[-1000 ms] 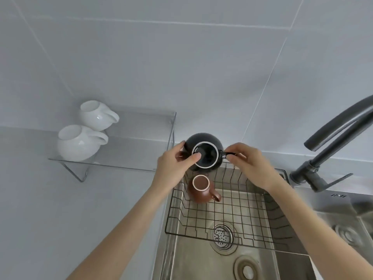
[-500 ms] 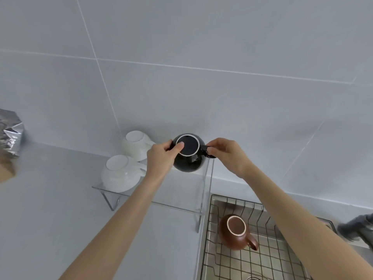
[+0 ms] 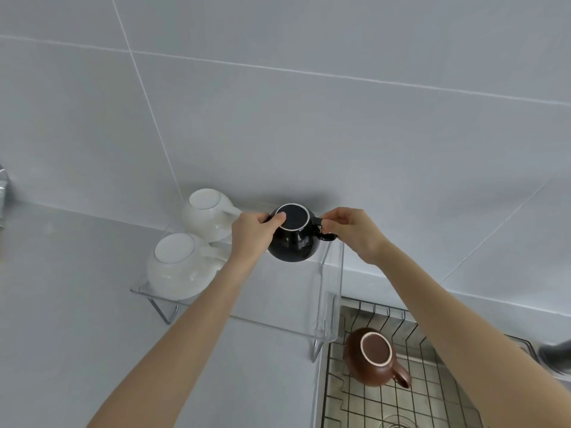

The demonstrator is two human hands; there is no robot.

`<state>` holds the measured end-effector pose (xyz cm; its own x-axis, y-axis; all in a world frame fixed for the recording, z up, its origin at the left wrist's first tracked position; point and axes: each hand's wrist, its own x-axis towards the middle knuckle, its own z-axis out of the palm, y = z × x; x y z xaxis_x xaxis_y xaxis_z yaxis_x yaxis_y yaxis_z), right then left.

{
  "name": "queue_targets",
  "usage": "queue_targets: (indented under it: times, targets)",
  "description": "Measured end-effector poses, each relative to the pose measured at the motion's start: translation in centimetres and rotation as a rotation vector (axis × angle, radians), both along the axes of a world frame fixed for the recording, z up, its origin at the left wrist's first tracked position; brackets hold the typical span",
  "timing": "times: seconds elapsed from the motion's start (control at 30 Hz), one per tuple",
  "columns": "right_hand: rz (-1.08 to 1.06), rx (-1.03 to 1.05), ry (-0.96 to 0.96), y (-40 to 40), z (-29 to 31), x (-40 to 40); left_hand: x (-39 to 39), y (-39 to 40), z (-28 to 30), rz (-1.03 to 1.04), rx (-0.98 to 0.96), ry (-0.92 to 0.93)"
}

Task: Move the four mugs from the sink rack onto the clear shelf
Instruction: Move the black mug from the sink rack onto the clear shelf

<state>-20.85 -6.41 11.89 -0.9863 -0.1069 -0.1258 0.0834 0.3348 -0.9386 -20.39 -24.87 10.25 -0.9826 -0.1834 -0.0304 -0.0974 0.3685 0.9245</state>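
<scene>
grey tiled wall (image 3: 309, 118) fills the upper frame, and a pale counter (image 3: 61, 304) lies at lower left. at the far left edge a crinkled silver packet (image 3: 3, 186) shows only in part. a clear shelf (image 3: 278, 310) sits at centre frame, its transparent top raised on thin metal legs. two white mugs stand upside down on its left part: the near white mug (image 3: 177, 267) at the front edge, the far white mug (image 3: 205, 214) behind it against the wall, both with handles pointing right.

just right of them, the black mug (image 3: 293, 239) is held upside down over the back right part of the shelf; whether its rim touches the shelf cannot be told. the left hand (image 3: 251, 234) grips its left side, thumb lying on the upturned base. the right hand (image 3: 355, 231) pinches the black handle on the mug's right side with its fingertips.

at lower right, the wire sink rack (image 3: 401, 396) sits in the sink, just beside the shelf's right end. a brown mug (image 3: 374, 359) stands upside down in the rack's near left corner, handle pointing to the lower right. a dark blurred shape shows at the right edge.
</scene>
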Motion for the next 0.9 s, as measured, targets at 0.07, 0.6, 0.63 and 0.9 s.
queue_targets:
  times: [0.07, 0.6, 0.63, 0.9]
  targets:
    - [-0.019, 0.012, 0.002, -0.1, -0.2, -0.2, -0.5, 0.0, -0.1, -0.011, -0.014, -0.005]
    - [-0.065, 0.114, 0.041, -0.3, -0.3, 0.0, -0.7, 0.3, 0.5, 0.027, -0.056, -0.05]
    - [-0.055, 0.153, 0.056, -0.3, -0.2, 0.1, -0.5, 0.5, 0.8, 0.031, -0.064, -0.053]
    - [-0.169, 0.117, 0.134, 4.6, 1.3, 3.2, 3.8, 3.9, 4.0, -0.014, -0.369, 0.229]
